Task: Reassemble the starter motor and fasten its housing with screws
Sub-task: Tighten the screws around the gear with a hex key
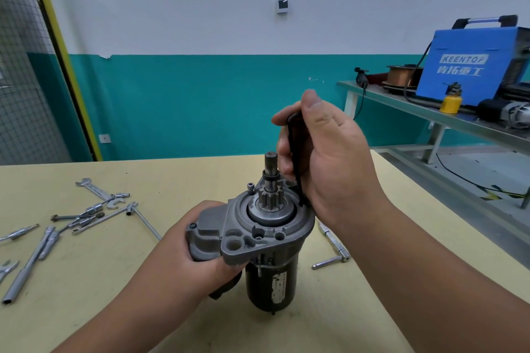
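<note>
The starter motor (266, 238) stands upright on the pale yellow table (200, 175), black body below, grey cast housing on top, pinion gear and shaft pointing up. My left hand (198, 249) grips the solenoid side of the housing from the left. My right hand (329, 157) holds a black hex key (295, 157) upright, its lower tip down at the right rim of the housing. A screw head (251, 186) stands proud at the housing's far left; another screw (192, 225) sits on the solenoid cap.
Several wrenches and socket drivers (86, 215) lie scattered on the table's left. A chrome T-handle tool (334, 249) lies right of the motor. A metal bench at right carries a blue welder (473, 66), a wire spool and a yellow oil can (450, 100).
</note>
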`<state>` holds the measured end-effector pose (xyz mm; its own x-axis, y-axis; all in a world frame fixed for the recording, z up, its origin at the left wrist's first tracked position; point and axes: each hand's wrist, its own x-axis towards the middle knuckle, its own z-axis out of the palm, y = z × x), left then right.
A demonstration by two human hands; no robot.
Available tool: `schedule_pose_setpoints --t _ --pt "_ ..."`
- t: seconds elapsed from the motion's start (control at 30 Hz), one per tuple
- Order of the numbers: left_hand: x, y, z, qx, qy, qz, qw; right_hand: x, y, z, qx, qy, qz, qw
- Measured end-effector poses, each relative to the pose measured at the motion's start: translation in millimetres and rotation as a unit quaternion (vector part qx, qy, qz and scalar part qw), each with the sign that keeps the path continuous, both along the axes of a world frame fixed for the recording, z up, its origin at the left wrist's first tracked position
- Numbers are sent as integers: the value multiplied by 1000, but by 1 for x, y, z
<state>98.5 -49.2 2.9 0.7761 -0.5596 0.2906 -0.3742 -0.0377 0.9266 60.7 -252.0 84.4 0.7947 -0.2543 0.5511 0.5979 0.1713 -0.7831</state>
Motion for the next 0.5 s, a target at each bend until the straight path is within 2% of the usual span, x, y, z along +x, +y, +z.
schedule_pose_setpoints --t 0.17,0.3,0.4,0.5 --pt "-3 -1 2 7 3 -6 1000 -2 -2 -5 -81 -34 -71 994" --pt "-6 -1 5 9 5 -1 1000 -6 -1 -8 -160 -72 -148 973" --pt "-6 0 3 15 1 1 1000 -7 -1 -8 -214 -98 -228 945" --pt "-6 0 2 14 1 3 1000 -8 1 -8 -283 -142 -317 894"
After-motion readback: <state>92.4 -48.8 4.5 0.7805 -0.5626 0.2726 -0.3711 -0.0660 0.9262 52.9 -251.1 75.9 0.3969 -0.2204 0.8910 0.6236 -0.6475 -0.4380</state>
